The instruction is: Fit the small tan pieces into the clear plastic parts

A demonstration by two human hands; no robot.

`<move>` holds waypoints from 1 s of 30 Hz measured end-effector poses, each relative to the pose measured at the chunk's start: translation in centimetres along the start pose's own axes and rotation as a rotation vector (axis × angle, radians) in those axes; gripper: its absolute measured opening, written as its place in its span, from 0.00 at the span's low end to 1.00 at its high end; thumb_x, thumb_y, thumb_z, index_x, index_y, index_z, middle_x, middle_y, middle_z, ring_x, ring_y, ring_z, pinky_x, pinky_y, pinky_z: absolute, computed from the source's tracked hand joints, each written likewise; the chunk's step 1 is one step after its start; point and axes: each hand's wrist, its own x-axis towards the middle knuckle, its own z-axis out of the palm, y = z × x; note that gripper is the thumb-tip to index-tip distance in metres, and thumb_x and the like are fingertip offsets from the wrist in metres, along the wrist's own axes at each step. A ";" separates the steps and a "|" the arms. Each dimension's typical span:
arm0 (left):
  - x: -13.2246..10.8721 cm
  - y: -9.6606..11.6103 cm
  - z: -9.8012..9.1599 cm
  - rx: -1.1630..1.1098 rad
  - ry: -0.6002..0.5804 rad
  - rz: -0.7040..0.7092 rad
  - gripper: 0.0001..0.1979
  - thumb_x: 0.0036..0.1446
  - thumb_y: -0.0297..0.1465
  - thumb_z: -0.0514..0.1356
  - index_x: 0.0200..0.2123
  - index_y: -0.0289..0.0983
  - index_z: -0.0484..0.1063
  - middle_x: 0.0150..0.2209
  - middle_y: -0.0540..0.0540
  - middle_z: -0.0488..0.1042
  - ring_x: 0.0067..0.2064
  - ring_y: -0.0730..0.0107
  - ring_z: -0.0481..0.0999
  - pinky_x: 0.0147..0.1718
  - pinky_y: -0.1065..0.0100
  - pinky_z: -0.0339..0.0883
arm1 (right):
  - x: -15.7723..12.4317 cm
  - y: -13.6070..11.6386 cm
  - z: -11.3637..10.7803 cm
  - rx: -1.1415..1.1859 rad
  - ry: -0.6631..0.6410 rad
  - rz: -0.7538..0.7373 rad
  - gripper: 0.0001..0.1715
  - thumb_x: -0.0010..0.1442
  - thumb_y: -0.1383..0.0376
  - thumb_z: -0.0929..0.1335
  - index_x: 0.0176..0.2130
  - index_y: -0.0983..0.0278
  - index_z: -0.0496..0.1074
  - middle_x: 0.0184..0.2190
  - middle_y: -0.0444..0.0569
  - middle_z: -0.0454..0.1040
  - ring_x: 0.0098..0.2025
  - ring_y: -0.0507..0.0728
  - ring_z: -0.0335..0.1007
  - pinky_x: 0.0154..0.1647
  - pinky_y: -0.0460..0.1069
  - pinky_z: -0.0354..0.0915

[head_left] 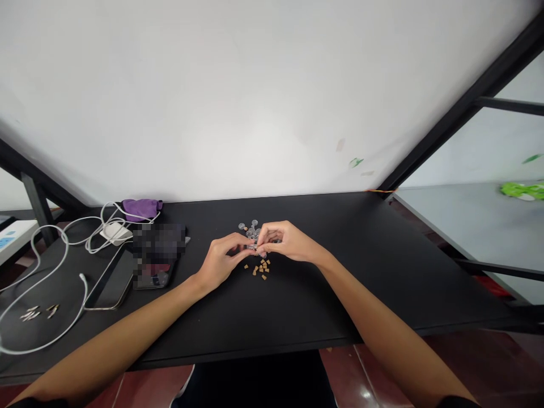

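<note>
Head view: the right hand (283,241) is closed in a tight pinch, thumb and forefinger pressed together on a small clear plastic piece (254,246) held just above the desk. A grip that fine suggests the piece is too small to handle any other way. The left hand (221,262) curls in from the other side, its fingertips meeting the piece at the same spot; whether they grip it or only steady it is hidden behind the fingers. Both forearms angle inward, which looks like a posture for steady, close work.

Right under the fingers lies a loose heap of clear round discs (250,230), and just below it a scatter of small tan pieces (260,270) — the two kinds lie apart, seemingly so that each stays easy to pick from. Both sit on a black desk (340,300), close in front of the person.

Further left, a partly blurred smartphone (159,255) lies against a dark tablet (111,281). Beyond them are a white power adapter (114,233), a purple cloth pouch (141,209) and a loop of white cable (42,283) with a few small metal pins (32,313) inside it — all out toward the desk's edge, apparently to leave the middle free. A white wall (255,102) rises behind the desk
</note>
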 end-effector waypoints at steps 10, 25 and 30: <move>-0.3 -0.3 0.0 0.128 -0.012 -0.036 0.11 0.66 0.34 0.64 0.49 0.40 0.81 0.38 0.46 0.84 0.32 0.70 0.81 0.34 0.68 0.76 | 0.1 -0.2 0.4 -0.122 -0.019 -0.012 0.15 0.58 0.56 0.77 0.39 0.62 0.78 0.34 0.47 0.80 0.37 0.56 0.76 0.43 0.52 0.71; -0.4 -0.4 0.1 0.027 -0.045 -0.050 0.15 0.66 0.33 0.64 0.55 0.40 0.77 0.44 0.45 0.84 0.39 0.66 0.86 0.40 0.67 0.81 | 0.0 -0.2 0.6 -0.117 -0.046 0.028 0.08 0.63 0.62 0.72 0.38 0.64 0.81 0.31 0.47 0.80 0.33 0.55 0.77 0.39 0.50 0.73; -0.3 -0.2 0.1 0.066 -0.030 -0.004 0.11 0.65 0.35 0.65 0.48 0.38 0.80 0.37 0.46 0.84 0.33 0.69 0.83 0.35 0.70 0.78 | -0.1 -0.6 0.5 -0.132 -0.059 -0.001 0.10 0.64 0.59 0.71 0.39 0.64 0.80 0.32 0.47 0.79 0.34 0.55 0.76 0.40 0.50 0.73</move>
